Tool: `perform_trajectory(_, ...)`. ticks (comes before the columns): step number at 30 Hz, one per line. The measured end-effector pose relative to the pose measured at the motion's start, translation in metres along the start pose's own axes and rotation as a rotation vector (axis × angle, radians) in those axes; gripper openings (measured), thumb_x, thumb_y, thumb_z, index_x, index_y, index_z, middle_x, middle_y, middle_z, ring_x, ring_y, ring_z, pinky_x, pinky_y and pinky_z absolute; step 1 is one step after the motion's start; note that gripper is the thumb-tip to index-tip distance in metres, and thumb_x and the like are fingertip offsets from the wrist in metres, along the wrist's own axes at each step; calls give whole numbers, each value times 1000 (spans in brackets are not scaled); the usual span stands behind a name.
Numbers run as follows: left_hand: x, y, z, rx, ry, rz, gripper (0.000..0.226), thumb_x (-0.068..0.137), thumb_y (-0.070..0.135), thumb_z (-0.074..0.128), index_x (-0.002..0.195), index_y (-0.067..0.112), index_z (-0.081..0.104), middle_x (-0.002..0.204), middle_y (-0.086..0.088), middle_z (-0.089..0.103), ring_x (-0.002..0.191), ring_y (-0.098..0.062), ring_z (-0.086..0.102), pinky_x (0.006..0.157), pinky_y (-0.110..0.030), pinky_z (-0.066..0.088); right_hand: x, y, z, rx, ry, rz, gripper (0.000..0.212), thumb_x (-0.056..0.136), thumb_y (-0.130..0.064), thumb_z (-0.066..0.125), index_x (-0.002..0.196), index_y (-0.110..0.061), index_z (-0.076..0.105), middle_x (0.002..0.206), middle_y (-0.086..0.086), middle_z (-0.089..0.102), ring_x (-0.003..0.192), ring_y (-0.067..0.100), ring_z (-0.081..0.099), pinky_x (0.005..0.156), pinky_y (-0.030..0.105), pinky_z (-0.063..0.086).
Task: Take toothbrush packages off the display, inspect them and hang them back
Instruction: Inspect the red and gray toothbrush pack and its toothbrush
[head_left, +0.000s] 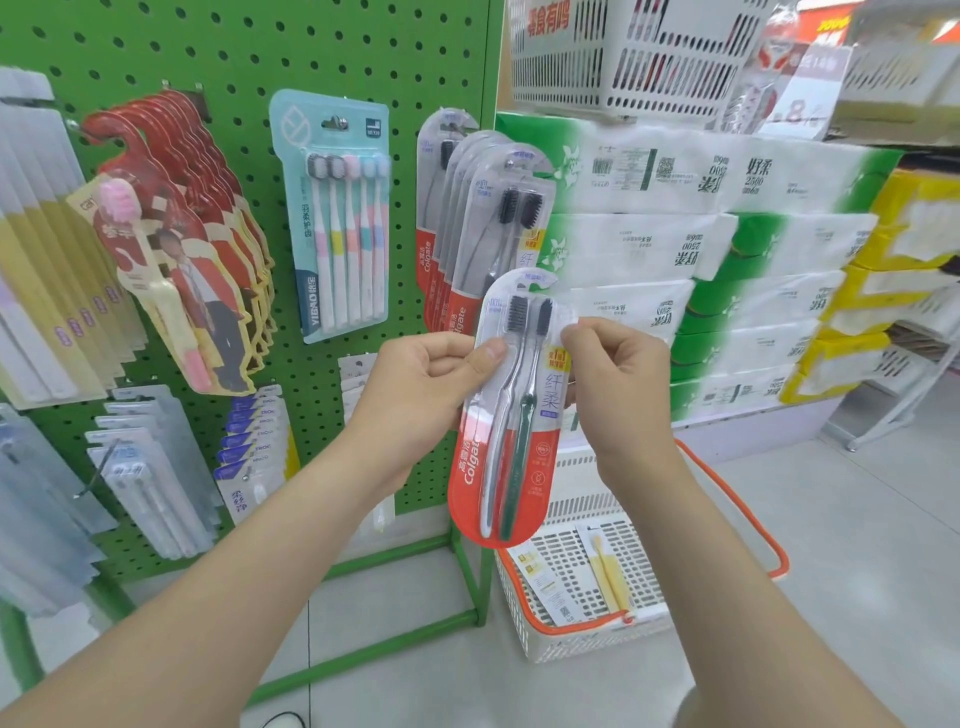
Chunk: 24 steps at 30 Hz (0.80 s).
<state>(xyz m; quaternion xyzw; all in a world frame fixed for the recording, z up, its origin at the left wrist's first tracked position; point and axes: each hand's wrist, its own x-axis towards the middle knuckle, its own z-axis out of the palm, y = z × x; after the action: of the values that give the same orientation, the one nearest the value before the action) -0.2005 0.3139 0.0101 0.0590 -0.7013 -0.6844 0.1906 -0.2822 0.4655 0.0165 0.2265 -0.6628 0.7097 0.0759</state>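
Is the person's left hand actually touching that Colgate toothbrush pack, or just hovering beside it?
Touching. The head view shows the left hand with its thumb lying flat on the front of the Colgate pack at its left edge, with no gap.

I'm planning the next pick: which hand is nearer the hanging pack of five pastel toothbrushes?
Left. The left hand is below-right of the five-brush pack; the right hand is farther right, beyond the held Colgate package.

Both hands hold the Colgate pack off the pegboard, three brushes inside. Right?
No: two brushes, not three. The head view shows the left hand and right hand holding the Colgate pack off the pegboard.
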Motion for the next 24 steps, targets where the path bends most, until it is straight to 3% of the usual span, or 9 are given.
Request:
perform_trajectory(7, 0, 7, -2, 64, -10, 50, 25, 107, 27, 64, 101, 10, 81, 96, -8, 83, 82, -21, 79, 72, -32, 60, -1, -2, 2, 58, 18, -34, 31, 93, -18, 57, 76, 8, 56, 68, 10, 43, 67, 24, 37, 62, 43, 36)
perform_trajectory(9, 0, 12, -5, 80, 17, 124, 20, 106, 20, 65, 94, 11, 79, 91, -11, 82, 77, -27, 77, 68, -37, 62, -3, -4, 5, 58, 7, -71, 29, 99, -18, 60, 78, 2, 67, 69, 10, 55, 68, 22, 49, 62, 46, 46)
perform_trajectory(11, 0, 17, -7, 105, 65, 217, 18, 106, 20, 65, 95, 15, 78, 91, -17, 80, 81, -47, 73, 73, -54, 63, -4, -6, 9, 55, 22, -93, 26, 104, -21, 64, 86, -7, 77, 76, 5, 72, 72, 18, 64, 70, 47, 58)
perform_trajectory(13, 2, 18, -10, 114, 156, 301, 17, 108, 20, 62, 100, 15, 76, 91, -16, 80, 87, -49, 73, 78, -61, 61, -5, -7, 14, 27, 52, -119, 20, 105, -22, 68, 90, -15, 79, 77, -3, 77, 72, 13, 70, 71, 40, 62)
perform_trajectory(16, 11, 17, -17, 245, 393, 432, 25, 110, 27, 55, 101, 8, 68, 88, -16, 74, 81, -40, 69, 72, -58, 58, -4, -6, 23, -55, 111, -170, 17, 101, -16, 69, 89, -25, 78, 73, -10, 75, 69, 8, 69, 68, 26, 55)
perform_trajectory(18, 18, 20, -24, 345, 560, 475, 28, 107, 27, 53, 89, 6, 59, 77, -16, 62, 67, -29, 56, 62, -46, 50, 0, -3, 29, -82, 174, -178, 20, 97, -11, 67, 94, -28, 77, 78, -11, 74, 71, 7, 67, 70, 24, 54)
perform_trajectory(20, 22, 28, -29, 405, 693, 482, 26, 104, 19, 54, 79, 14, 53, 64, -5, 50, 56, -12, 41, 56, -37, 36, 7, 0, 36, -100, 225, -203, 24, 94, -9, 64, 103, -29, 75, 89, -9, 71, 77, 8, 66, 74, 24, 53)
perform_trajectory(22, 27, 38, -33, 475, 757, 495, 25, 101, 15, 55, 77, 19, 52, 59, 4, 47, 55, -13, 41, 51, -31, 28, 16, 1, 42, -116, 263, -224, 29, 91, -11, 62, 111, -31, 70, 108, -5, 62, 86, 10, 64, 74, 15, 48)
perform_trajectory(24, 40, 41, -38, 549, 770, 506, 21, 103, 14, 54, 83, 13, 58, 61, -2, 53, 58, -20, 46, 52, -35, 31, 28, 3, 47, -99, 296, -199, 34, 92, -10, 60, 117, -32, 65, 118, -4, 54, 95, 13, 62, 78, 16, 48)
